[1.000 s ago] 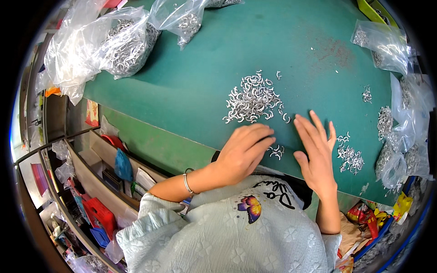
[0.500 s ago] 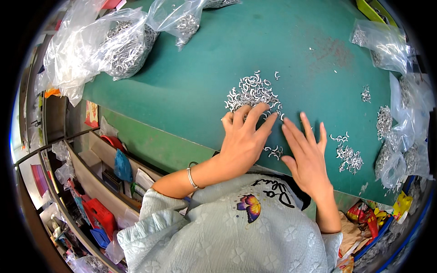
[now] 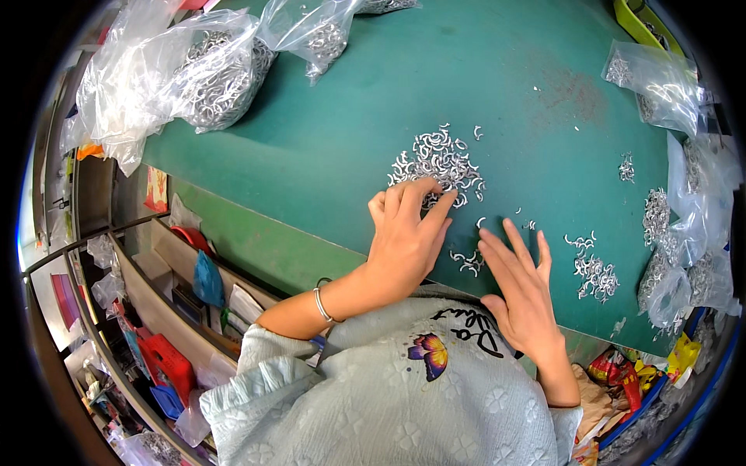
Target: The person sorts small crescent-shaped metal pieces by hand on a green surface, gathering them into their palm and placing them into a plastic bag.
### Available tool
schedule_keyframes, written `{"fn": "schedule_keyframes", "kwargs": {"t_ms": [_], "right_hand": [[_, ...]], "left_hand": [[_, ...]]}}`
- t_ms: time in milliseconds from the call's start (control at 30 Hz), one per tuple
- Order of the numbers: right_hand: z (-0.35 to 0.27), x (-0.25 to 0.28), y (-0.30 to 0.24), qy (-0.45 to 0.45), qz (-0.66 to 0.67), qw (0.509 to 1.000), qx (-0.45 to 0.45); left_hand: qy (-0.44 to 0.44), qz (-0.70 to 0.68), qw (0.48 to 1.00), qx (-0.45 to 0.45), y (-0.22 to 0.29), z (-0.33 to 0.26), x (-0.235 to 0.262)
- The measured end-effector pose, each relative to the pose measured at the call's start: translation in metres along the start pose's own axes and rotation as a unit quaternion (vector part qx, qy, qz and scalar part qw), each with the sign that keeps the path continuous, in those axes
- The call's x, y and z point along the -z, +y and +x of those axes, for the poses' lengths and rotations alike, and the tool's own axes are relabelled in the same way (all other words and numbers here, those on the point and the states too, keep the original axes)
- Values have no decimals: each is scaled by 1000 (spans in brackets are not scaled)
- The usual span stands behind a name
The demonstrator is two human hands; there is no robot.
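A pile of small silvery curved metal pieces (image 3: 437,158) lies on the green tabletop. My left hand (image 3: 406,233) is at its near edge, fingers curled and thumb close to the index finger in a pinch; whatever sits between those tips is hidden. Flat and stretched out, my right hand (image 3: 519,291) rests on the table to the right, its fingertips beside a single curved piece (image 3: 481,223). Between the two hands is a small group of pieces (image 3: 467,262). To the right of my right hand is another small heap (image 3: 596,278).
Clear plastic bags full of metal pieces (image 3: 221,81) stand at the far left. More bags (image 3: 667,97) line the right edge, beside further small heaps (image 3: 656,213). A yellow-green bin (image 3: 645,27) is at the far right. Shelves with a red plastic item (image 3: 167,365) stand at lower left.
My left hand has drawn slightly left and its fingers have curled inward. My right hand has shifted a little toward me, uncovering a single piece and some small bits beyond its fingertips.
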State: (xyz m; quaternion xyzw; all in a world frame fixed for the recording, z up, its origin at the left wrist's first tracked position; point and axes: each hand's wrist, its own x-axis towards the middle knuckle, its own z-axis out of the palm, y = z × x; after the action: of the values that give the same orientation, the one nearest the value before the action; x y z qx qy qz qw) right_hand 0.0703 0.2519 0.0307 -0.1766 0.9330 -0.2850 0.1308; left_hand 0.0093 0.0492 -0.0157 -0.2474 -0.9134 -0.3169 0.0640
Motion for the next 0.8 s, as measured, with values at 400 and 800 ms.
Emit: {"fn": "schedule_keyframes", "kwargs": {"t_ms": [400, 800], "right_hand": [[13, 2, 2, 22, 35, 998, 38], [20, -1, 5, 9, 12, 999, 29]], "left_hand": [[-12, -23, 1000, -4, -1, -4, 2], [-34, -79, 996, -31, -2, -14, 7]]}}
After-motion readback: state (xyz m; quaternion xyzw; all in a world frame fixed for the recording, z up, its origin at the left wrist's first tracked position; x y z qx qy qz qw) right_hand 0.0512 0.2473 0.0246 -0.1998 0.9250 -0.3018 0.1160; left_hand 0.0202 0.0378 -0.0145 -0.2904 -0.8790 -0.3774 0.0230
